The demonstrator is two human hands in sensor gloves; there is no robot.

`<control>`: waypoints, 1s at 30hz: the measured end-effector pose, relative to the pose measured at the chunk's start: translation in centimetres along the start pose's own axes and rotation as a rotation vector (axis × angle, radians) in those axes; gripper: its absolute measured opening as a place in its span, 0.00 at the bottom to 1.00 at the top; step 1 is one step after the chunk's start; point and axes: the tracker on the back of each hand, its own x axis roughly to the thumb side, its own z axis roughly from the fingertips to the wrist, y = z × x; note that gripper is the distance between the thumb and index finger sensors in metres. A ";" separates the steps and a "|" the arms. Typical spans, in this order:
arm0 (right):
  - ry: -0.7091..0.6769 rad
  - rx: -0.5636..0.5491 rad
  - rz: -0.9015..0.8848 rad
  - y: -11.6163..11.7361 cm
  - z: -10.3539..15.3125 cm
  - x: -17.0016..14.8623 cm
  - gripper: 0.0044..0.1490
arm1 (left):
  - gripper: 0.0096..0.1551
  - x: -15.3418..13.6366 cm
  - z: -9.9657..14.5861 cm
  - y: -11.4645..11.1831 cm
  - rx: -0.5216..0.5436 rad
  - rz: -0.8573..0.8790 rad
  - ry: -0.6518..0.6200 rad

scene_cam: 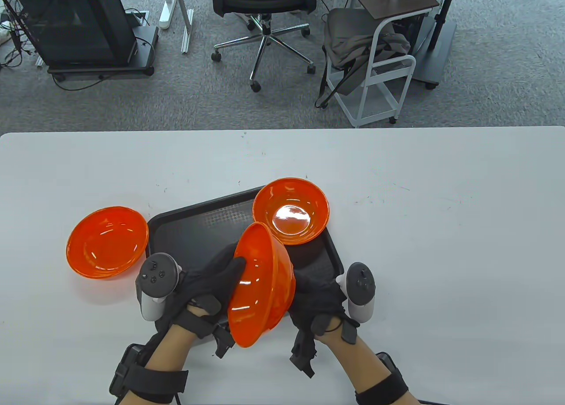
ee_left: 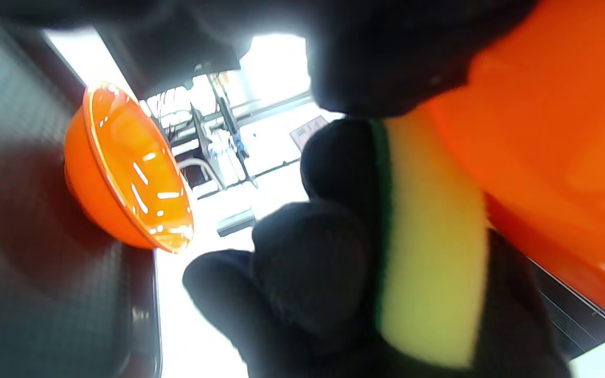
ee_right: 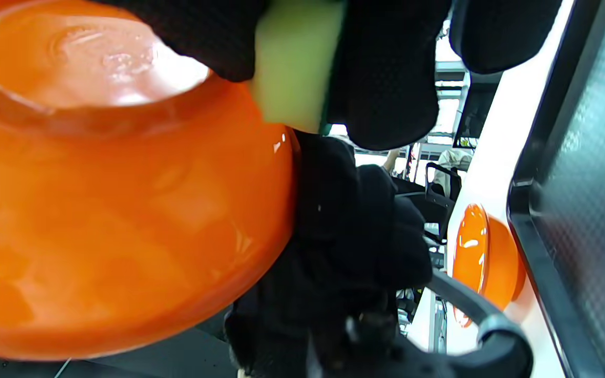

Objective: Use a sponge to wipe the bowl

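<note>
Held bowl: glossy orange plastic, round, tipped on edge above the tray's near side, between both hands.
Left hand: black glove, grips the bowl's rim.
Right hand: fingers closed around the sponge, pressing it to the bowl's outer wall.
Sponge: soft yellow foam, green scouring layer.
Tray: black, textured, rectangular.
</note>
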 end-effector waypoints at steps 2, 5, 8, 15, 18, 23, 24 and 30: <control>0.000 0.013 -0.003 0.3 -0.1 0.1 0.33 | 0.35 0.2 0.1 0.2 0.039 -0.010 -0.003; 0.005 0.050 -0.012 0.8 -0.2 0.1 0.34 | 0.34 0.3 0.3 0.8 0.097 -0.025 0.008; 0.026 0.103 -0.036 1.4 -0.2 -0.1 0.34 | 0.34 0.0 0.5 1.7 0.148 -0.039 0.024; 0.033 0.142 -0.065 1.8 -0.3 0.1 0.35 | 0.32 -0.5 1.2 4.2 0.334 -0.113 0.061; 0.020 0.125 -0.071 1.4 -0.3 0.4 0.35 | 0.31 -0.8 1.5 5.3 0.405 -0.144 0.083; -0.023 0.078 -0.059 0.4 -0.3 1.2 0.35 | 0.31 -1.7 1.9 6.6 0.448 -0.173 0.138; -0.032 0.064 -0.052 0.2 -0.2 1.3 0.34 | 0.31 -1.8 1.9 6.7 0.453 -0.178 0.146; -0.139 -0.072 0.118 -1.6 0.3 2.6 0.34 | 0.31 -2.3 1.9 6.9 0.423 -0.238 0.206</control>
